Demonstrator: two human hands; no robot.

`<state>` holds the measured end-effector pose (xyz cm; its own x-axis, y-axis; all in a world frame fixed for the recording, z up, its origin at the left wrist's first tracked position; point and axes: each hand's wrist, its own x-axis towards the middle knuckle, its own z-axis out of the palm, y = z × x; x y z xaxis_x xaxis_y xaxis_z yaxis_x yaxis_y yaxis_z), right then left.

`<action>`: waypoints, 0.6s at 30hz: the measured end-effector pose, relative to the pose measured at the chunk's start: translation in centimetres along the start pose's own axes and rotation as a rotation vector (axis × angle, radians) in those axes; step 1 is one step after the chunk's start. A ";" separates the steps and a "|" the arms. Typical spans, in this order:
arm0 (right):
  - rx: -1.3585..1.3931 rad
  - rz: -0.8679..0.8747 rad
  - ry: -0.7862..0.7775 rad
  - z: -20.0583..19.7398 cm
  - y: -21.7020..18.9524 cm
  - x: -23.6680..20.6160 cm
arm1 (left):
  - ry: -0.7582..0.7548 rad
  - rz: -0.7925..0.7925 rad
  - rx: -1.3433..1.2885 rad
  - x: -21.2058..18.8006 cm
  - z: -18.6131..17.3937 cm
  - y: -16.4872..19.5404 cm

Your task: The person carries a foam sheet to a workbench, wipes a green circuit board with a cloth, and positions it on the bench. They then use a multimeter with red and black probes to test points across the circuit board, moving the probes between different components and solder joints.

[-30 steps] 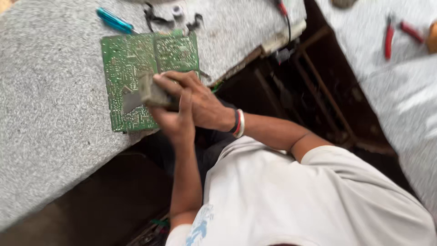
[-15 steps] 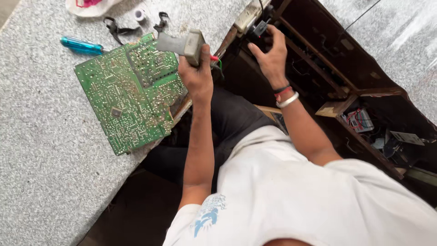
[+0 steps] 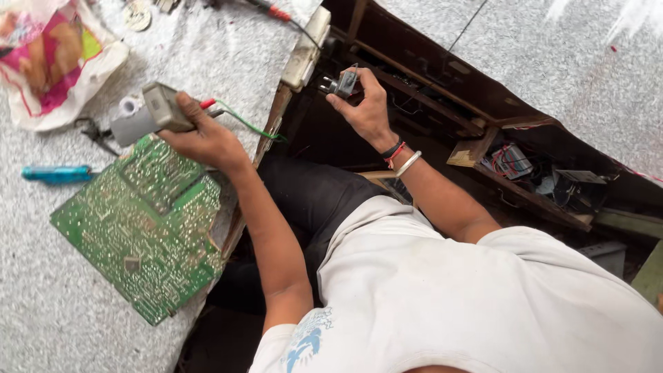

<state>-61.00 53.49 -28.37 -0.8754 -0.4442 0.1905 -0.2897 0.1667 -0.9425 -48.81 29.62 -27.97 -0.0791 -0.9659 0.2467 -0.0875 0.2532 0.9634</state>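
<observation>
Two hands grip rigid parts: left hand [image 3: 204, 138] fingers wrap a grey block [image 3: 148, 114] upper left, right hand [image 3: 366, 107] pinches a light plug [image 3: 342, 84] by its body.

An electronics repair workshop; a bare green circuit board [image 3: 141, 224], blue screwdriver [image 3: 55, 173] and loose wiring [image 3: 510, 160] show it.

- The bag [image 3: 52, 59] is cut off by the left edge.
- The left hand [image 3: 207, 138] hides part of the grey part [image 3: 148, 114].
- The plug's [image 3: 340, 84] prongs are too small to tell.
</observation>
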 end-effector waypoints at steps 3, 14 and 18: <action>-0.042 -0.072 -0.029 -0.7 0.6 0.1 | -0.041 0.029 0.062 -0.5 0.3 -0.5; 0.104 -0.005 -0.019 -1.7 3.1 -0.1 | -0.201 0.042 -0.108 -0.8 -1.3 -3.0; 0.009 -0.070 -0.054 -0.3 3.0 -0.3 | -0.213 0.051 -0.053 -0.8 -1.3 -3.9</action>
<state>-61.71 54.43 -31.19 -0.8309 -0.5015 0.2410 -0.3457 0.1260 -0.9298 -47.15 29.29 -31.83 -0.2902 -0.9172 0.2730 -0.0260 0.2927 0.9559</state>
